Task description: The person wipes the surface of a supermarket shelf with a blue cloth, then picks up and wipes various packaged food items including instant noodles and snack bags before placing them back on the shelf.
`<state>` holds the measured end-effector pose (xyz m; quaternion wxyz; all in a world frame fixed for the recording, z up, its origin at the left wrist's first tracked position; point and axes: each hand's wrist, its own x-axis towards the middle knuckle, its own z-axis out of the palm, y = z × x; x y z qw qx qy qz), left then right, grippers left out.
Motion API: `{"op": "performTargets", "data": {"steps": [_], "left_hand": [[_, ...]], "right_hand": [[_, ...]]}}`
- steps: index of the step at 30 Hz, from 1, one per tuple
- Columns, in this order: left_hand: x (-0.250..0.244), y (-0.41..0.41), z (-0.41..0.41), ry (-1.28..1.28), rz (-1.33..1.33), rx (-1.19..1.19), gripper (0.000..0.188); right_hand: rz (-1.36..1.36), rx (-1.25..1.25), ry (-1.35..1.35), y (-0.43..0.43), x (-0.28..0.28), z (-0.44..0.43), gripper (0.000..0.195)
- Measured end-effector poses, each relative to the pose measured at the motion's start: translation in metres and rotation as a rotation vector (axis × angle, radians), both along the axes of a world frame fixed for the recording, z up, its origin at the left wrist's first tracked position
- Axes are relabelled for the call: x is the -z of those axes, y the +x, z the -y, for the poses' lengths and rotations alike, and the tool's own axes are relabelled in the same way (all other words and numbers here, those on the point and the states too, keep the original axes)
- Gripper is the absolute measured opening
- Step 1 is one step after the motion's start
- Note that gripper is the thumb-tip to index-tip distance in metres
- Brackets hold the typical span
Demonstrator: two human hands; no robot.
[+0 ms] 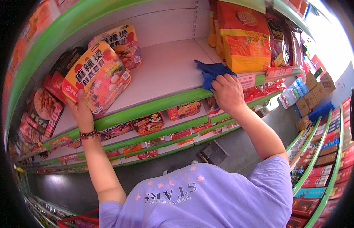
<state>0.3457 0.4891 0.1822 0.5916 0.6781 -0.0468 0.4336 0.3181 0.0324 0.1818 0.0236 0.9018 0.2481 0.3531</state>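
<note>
My left hand (81,114) is at the lower left side of a boxed instant meal (100,77), its thumb against the printed front. That box leans back on the white shelf (168,68), and a similar box (127,45) stands partly hidden behind it. With my right hand (229,92) I grip a crumpled dark blue cloth (212,72), which lies on the shelf near its green front edge (157,107). Just beyond the cloth stands a red and yellow food bag (246,42).
Dark and red packages (45,111) stand to the left. Lower shelves hold bowl-shaped noodle packs (147,123). On the floor lies a dark tray-like object (214,152). Cartons (314,91) and bottled water (293,92) stand at the right, near another stocked shelf unit (322,168).
</note>
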Motion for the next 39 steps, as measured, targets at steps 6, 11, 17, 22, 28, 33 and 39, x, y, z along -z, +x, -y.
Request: {"op": "performTargets", "data": {"steps": [6, 11, 17, 22, 28, 33, 39], "left_hand": [[-0.007, -0.003, 0.009, 0.048, 0.001, -0.010, 0.052], [0.002, -0.001, -0.005, 0.038, -0.001, -0.029, 0.050], [-0.003, -0.005, 0.000, -0.076, 0.018, 0.075, 0.046], [-0.012, -0.009, 0.014, -0.082, -0.004, 0.065, 0.045], [-0.006, -0.007, 0.008, -0.034, 0.081, 0.080, 0.043], [-0.017, -0.013, 0.008, 0.063, -0.034, -0.003, 0.039], [-0.034, -0.018, -0.009, 0.284, -0.092, 0.008, 0.041]], "right_hand": [[-0.054, -0.337, 0.052, 0.005, -0.002, -0.082, 0.008], [-0.274, -0.241, -0.162, 0.020, -0.035, -0.087, 0.023], [-0.481, -0.023, -0.250, 0.116, -0.013, -0.030, 0.043], [-0.595, -0.060, -0.364, 0.193, -0.001, -0.058, 0.044], [-0.687, -0.412, -0.280, 0.130, -0.013, -0.118, 0.043], [-0.714, -0.544, 0.051, 0.096, -0.020, -0.080, 0.035], [-0.646, -0.378, 0.515, 0.088, -0.020, -0.070, 0.029]]}}
